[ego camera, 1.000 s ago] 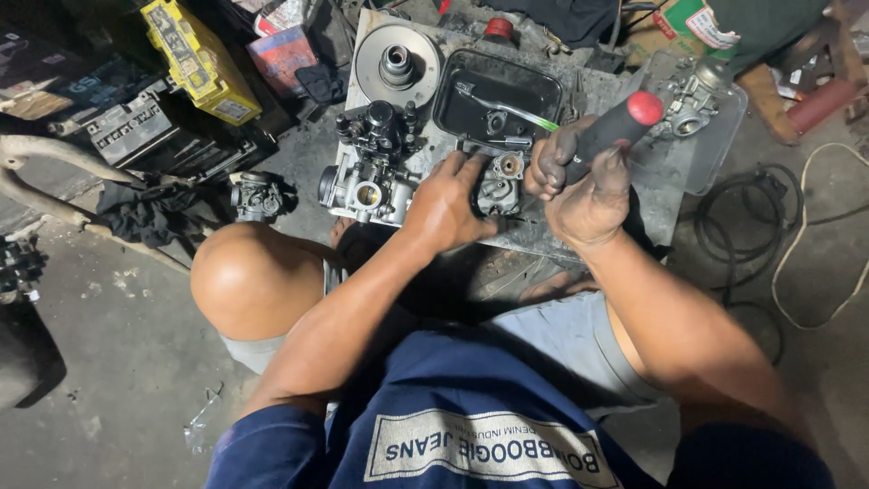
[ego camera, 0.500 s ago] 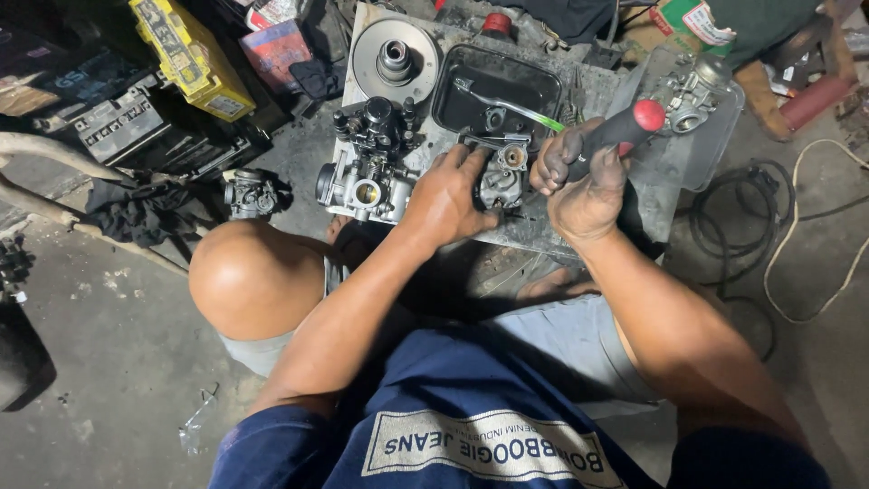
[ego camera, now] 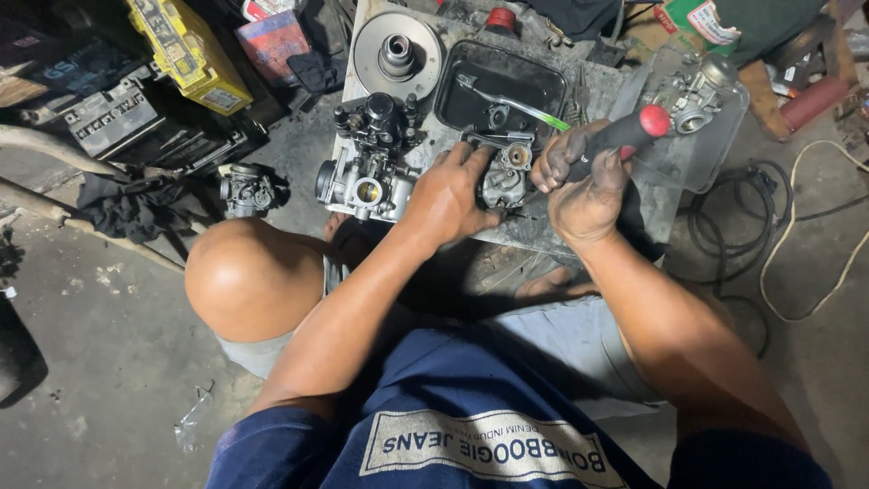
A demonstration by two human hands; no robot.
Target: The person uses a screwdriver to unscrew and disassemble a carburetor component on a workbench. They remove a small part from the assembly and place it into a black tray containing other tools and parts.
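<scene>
Nearest the camera, the person sits low with a bare knee [ego camera: 249, 281] raised on the left side of the view, both forearms reaching forward to a low grey table [ego camera: 588, 226] set on the concrete floor [ego camera: 109, 362]. The left hand [ego camera: 450, 195] lies flat over a small carburetor body [ego camera: 507, 177], its fingers spread apart and pressing down on the part rather than closing around it. The right hand [ego camera: 584, 186] has its fingers clamped round the black grip of a screwdriver [ego camera: 625, 136] (the handle ends in a red cap), the tool tilted so that its hidden tip points down toward the carburetor body at the near edge of the table. Just left of the left hand stands a larger carburetor [ego camera: 367, 177] with a black top. Behind the hands lies a black tray [ego camera: 498, 91] holding a tool with a green handle [ego camera: 534, 110]. Farther back on the table rests a round grey pulley disc [ego camera: 396, 50], and at the far right a third carburetor [ego camera: 692, 95]. On the floor to the left lie another small carburetor [ego camera: 244, 188], a black rag [ego camera: 127, 204] and a yellow box [ego camera: 186, 50]; cables [ego camera: 778, 226] coil at the right.
</scene>
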